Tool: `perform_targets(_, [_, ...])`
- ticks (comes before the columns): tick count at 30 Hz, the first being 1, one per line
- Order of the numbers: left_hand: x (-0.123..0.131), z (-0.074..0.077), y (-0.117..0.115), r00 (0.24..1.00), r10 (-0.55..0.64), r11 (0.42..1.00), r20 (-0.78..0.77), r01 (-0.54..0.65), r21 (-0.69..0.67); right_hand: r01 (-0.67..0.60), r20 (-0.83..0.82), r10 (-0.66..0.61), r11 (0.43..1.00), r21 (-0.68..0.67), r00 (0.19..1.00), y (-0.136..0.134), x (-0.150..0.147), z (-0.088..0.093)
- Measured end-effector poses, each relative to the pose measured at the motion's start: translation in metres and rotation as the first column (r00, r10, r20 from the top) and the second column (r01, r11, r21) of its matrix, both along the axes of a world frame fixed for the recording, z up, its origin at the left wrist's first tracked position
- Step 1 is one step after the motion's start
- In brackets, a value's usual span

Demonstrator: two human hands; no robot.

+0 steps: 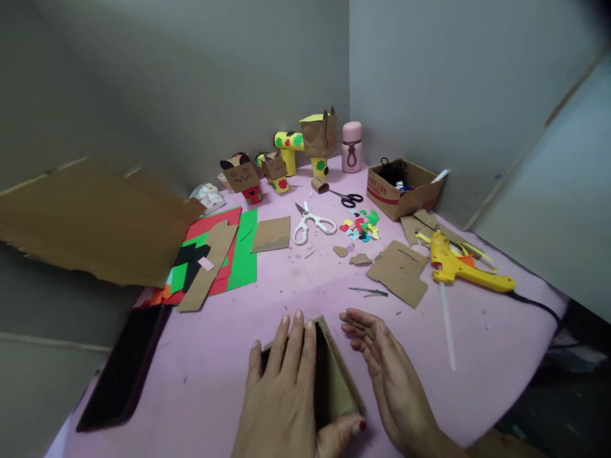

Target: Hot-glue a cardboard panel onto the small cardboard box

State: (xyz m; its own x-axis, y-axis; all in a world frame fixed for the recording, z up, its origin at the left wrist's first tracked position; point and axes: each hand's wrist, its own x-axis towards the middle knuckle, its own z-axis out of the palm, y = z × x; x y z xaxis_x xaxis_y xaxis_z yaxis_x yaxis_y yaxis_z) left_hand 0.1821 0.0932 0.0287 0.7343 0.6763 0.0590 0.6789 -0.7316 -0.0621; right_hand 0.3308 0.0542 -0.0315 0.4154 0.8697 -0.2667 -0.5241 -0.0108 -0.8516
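Observation:
My left hand (286,388) lies over a small open-topped cardboard box (337,375) on the pink table. Its fingers stretch to the box's far edge, and its thumb presses at the near right corner. The hand covers much of the box's left side. Just right of the box, my right hand (389,369) has its fingers curled around a small brown cardboard piece (359,326), partly hidden by the fingers. Beyond the hands lie tweezers (367,291) and a flat cardboard sheet (400,272).
A yellow glue gun (470,267) with a glue stick lies right. White-handled scissors (312,222), black scissors (351,198) and paper cutouts (360,226) are mid-table. Cardboard animals (241,178), a pink bottle (352,149) and a supply box (401,197) stand behind; a tablet (126,366) lies left.

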Motion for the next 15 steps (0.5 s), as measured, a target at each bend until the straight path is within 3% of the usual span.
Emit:
perform_targets(3, [-0.006,-0.003,-0.004,0.992,-0.004,1.000,0.127,0.008,-0.031,-0.004,-0.004,0.004,1.000,-0.015,1.000,-0.001,-0.001,0.000])
perform_targets(5, [-0.015,-0.006,-0.005,0.944,0.082,0.996,0.320,-0.069,-0.055,0.003,-0.003,-0.003,1.000,-0.020,1.000,-0.001,-0.002,0.001])
perform_targets(7, [-0.028,-0.011,-0.004,0.795,0.222,0.975,0.564,-0.175,-0.138,-0.004,0.005,0.004,1.000,-0.020,1.000,-0.003,-0.003,0.001])
perform_targets(10, [-0.050,-0.025,-0.005,0.468,0.414,0.910,0.781,-0.216,-0.354,-0.062,0.013,0.062,0.998,-0.006,0.998,-0.005,-0.002,-0.001])
perform_targets(12, [-0.062,-0.038,-0.014,0.390,0.520,0.854,0.760,-0.212,-0.475,-0.124,0.031,0.124,0.992,0.008,0.992,-0.005,0.000,-0.002])
perform_targets(15, [-0.068,-0.057,-0.032,0.364,0.613,0.786,0.701,-0.188,-0.589,-0.173,0.115,0.169,0.985,0.023,0.979,-0.002,0.006,-0.003])
